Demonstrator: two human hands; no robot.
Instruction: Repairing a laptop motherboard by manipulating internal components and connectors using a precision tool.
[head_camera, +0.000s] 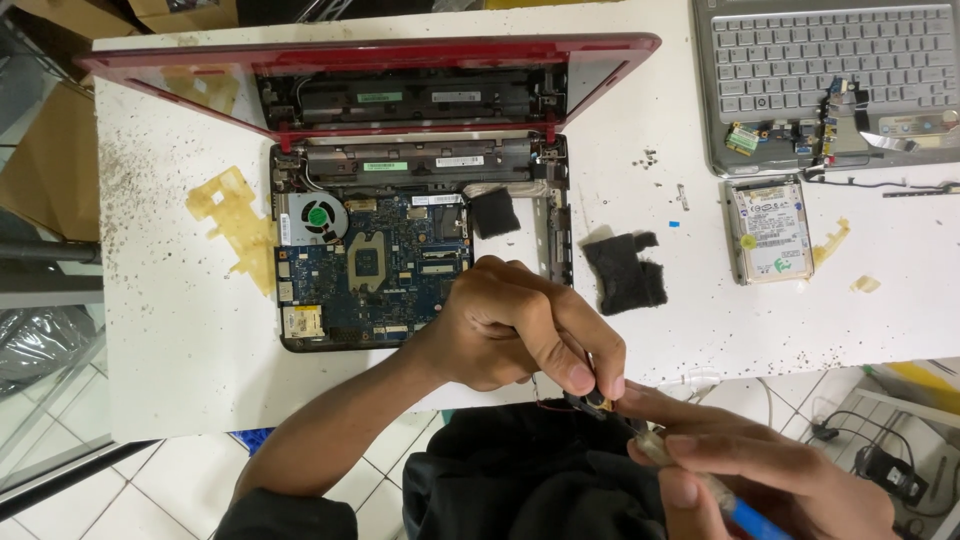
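My left hand (520, 325) pinches a small dark part (590, 402) with thin red wires near the table's front edge. My right hand (770, 465) holds a screwdriver (700, 480) with a clear and blue handle, its tip at that small part. Behind the hands lies an opened red laptop (380, 150) with its lid propped up. Its blue motherboard (370, 265) and a fan (316, 217) are exposed.
A silver laptop (830, 80) with loose small boards on it sits at the back right. A hard drive (770, 230) lies in front of it. Black foam pieces (625, 272) and small screws (650, 157) lie on the white table (180, 330). Cables lie on the floor at right.
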